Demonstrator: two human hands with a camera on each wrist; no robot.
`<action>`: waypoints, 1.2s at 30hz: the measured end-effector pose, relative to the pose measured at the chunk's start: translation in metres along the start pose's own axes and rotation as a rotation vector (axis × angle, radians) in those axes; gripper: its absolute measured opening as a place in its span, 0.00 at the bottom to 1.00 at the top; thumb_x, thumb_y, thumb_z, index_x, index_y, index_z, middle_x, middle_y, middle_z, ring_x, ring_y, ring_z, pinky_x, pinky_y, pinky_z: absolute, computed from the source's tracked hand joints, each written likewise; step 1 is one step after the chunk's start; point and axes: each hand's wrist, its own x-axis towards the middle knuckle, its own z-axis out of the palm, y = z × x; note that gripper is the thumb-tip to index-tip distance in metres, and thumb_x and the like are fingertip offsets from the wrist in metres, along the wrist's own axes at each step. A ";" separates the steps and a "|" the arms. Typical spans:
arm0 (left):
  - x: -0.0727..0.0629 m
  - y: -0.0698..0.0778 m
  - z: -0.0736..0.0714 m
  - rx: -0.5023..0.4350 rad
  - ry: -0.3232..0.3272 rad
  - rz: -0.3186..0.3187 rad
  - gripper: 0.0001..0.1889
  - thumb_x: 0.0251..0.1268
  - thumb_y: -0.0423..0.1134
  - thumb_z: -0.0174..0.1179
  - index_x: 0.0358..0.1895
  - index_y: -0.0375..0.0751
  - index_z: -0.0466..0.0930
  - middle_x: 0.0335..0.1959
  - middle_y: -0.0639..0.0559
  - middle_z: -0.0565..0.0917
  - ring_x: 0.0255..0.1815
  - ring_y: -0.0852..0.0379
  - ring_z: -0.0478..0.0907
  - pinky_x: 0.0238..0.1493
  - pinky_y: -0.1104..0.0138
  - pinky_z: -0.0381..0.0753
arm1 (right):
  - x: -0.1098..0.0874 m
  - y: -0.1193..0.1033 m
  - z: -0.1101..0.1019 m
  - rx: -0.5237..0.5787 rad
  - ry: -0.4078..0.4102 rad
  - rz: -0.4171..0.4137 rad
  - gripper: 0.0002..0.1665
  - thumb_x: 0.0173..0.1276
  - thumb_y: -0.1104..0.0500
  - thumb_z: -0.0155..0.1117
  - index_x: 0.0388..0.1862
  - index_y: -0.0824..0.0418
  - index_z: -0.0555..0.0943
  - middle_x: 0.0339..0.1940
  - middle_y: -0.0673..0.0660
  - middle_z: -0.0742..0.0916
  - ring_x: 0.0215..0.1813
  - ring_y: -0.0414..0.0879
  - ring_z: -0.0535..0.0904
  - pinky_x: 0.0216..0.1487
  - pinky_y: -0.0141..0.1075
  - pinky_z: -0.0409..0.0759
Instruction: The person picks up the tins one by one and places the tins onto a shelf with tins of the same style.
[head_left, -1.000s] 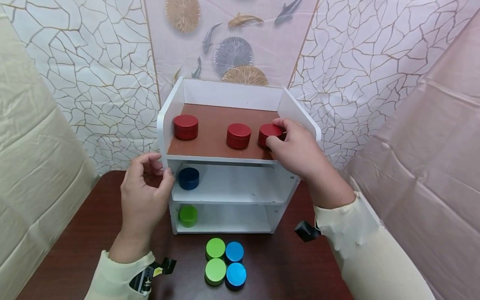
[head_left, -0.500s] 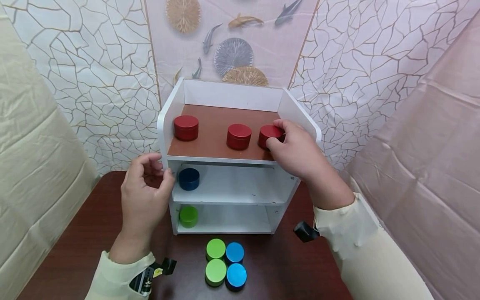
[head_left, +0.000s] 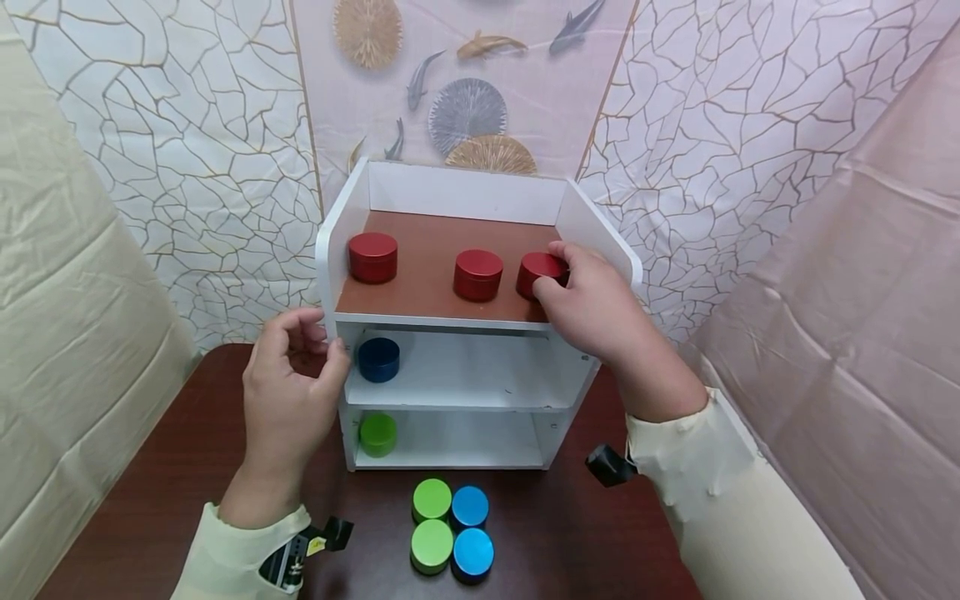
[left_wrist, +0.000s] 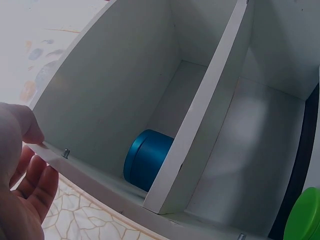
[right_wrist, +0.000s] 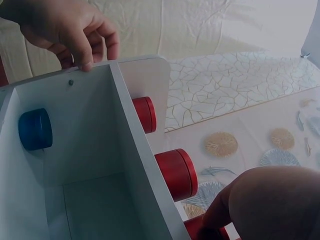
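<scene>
Pinching rightmost red tin [head_left: 531, 272], right hand [head_left: 590, 307] | gripping shelf unit [head_left: 442, 321], left hand [head_left: 294, 383] | counting five tins [head_left: 372, 260] shelved, seemingly four loose ones [head_left: 431, 543] left

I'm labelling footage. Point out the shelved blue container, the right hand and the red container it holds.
Blue container [left_wrist: 151, 161]: left wrist view, curved side.
Right hand [head_left: 594, 307]: head view, back.
Red container [head_left: 539, 265]: head view, lid top.

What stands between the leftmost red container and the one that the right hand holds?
A third red container stands between them on the top shelf, in the head view.
</scene>
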 end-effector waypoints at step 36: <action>0.000 0.002 0.001 0.009 -0.002 -0.003 0.22 0.75 0.33 0.71 0.69 0.40 0.80 0.50 0.45 0.83 0.47 0.63 0.79 0.49 0.82 0.79 | -0.041 0.001 -0.003 -0.023 0.104 -0.156 0.56 0.75 0.48 0.71 0.95 0.47 0.56 0.90 0.59 0.67 0.85 0.60 0.67 0.79 0.67 0.77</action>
